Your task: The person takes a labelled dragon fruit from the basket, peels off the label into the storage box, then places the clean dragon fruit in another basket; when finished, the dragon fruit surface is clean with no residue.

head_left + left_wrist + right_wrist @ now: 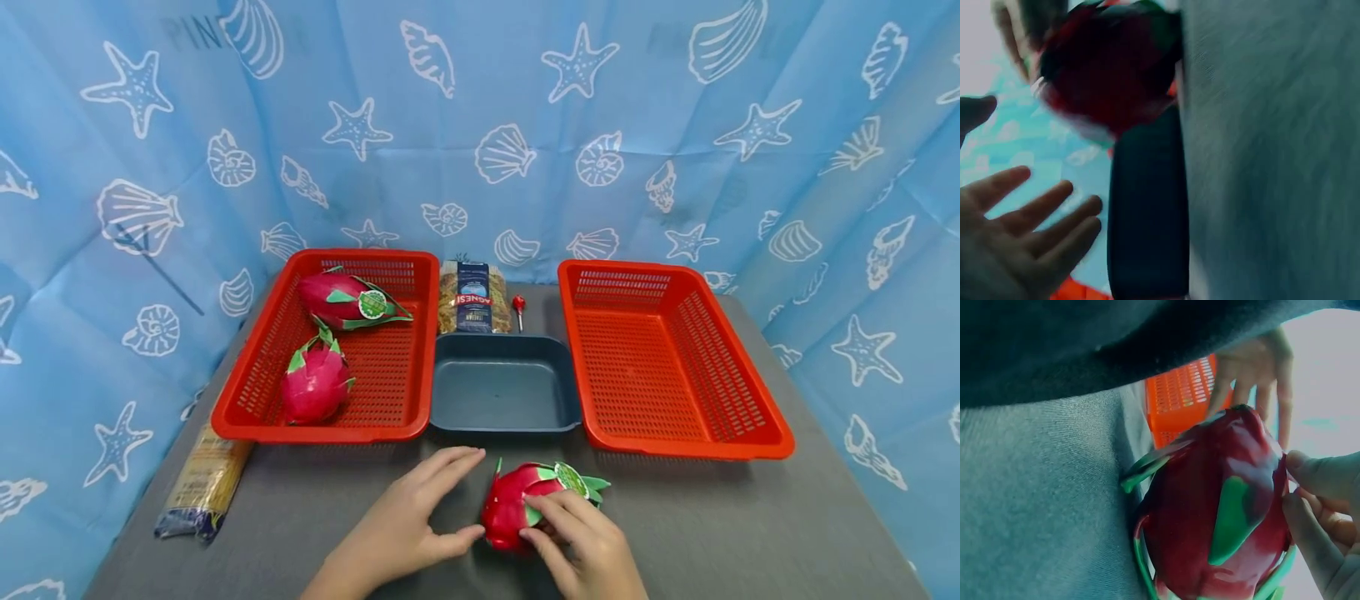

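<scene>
Dragon fruit (510,500) is at the front of the table (712,533), just my side of the dark tray (502,404), green leafy end pointing off to my right. Looks like it's resting on the surface. My right hand (583,542) pinches its skin btwn thumb & fingers, by a green scale. My left hand (405,529) is spread, fingers apart, palm facing the fruit; thumb tip's right by the blunt end, can't tell if it touches.

Step in hand, I'd say: getting hold of/adjusting this fruit. Next move prob. calls for bringing the left in for a proper 2-handed hold, b/c a skin pinch alone could let it roll. 2 other dragon fruits (315,383) sit in the left basket (322,434); the right basket (690,447) is another poss. spot, but I can't tell which applies.
</scene>
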Demonstrator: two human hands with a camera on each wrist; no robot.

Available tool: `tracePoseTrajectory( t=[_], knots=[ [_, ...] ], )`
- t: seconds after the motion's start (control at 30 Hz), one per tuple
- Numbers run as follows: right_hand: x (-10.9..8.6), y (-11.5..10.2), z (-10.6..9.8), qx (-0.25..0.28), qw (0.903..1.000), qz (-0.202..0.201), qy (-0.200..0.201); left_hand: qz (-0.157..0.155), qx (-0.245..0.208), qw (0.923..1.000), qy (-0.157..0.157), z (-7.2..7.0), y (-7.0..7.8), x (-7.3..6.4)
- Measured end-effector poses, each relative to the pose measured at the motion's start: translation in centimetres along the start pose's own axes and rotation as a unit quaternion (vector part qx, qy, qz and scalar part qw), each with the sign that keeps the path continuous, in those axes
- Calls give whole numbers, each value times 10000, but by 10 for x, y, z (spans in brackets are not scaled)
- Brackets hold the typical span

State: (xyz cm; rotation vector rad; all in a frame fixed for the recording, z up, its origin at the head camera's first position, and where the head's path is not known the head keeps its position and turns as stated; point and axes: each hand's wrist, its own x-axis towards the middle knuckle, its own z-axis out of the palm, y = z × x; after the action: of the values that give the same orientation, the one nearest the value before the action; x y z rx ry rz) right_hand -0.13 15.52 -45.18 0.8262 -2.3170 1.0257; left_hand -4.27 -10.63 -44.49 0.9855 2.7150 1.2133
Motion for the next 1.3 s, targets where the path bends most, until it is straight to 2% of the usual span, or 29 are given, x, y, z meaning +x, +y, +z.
tracePoseTrajectory(
  t=[0.07, 0.17, 0.4, 0.5, 0.6, 0.73, 0.97, 1.1, 1.2, 1.3],
  knots=[
    [-1, 2, 2, 78, 9999, -41, 114, -192, -41, 9987, -466, 10, 0, 7],
    [-2, 3, 4, 229, 9995, -31, 233, -305, -143, 9964, -773, 24, 3, 17],
    [-2, 0, 3, 360, 9986, 227, 326, -699, -596, 9928, -772, 44, 10, 31],
    [-3, 1, 3, 471, 9977, 274, 406, -832, -1143, 9875, -702, 47, 8, 32],
    [-3, -2, 1, 571, 9964, 453, 436, -798, -1797, 9789, -555, 49, 2, 32],
    [-1, -7, -5, 451, 9946, 824, 449, -696, -2337, 9687, -462, 48, -5, 30],
    [11, 1, -19, -280, 9888, 1287, 709, -923, -2454, 9633, -574, 35, -17, 24],
    [18, 6, -23, -577, 9769, 2038, 292, -840, -2380, 9657, -604, 29, -22, 20],
    [25, 8, -23, -586, 9597, 2734, -268, -803, -2343, 9667, -649, 24, -25, 17],
    [30, 10, -20, -594, 9397, 3258, -861, -931, -2389, 9637, -747, 19, -28, 13]
  ],
)
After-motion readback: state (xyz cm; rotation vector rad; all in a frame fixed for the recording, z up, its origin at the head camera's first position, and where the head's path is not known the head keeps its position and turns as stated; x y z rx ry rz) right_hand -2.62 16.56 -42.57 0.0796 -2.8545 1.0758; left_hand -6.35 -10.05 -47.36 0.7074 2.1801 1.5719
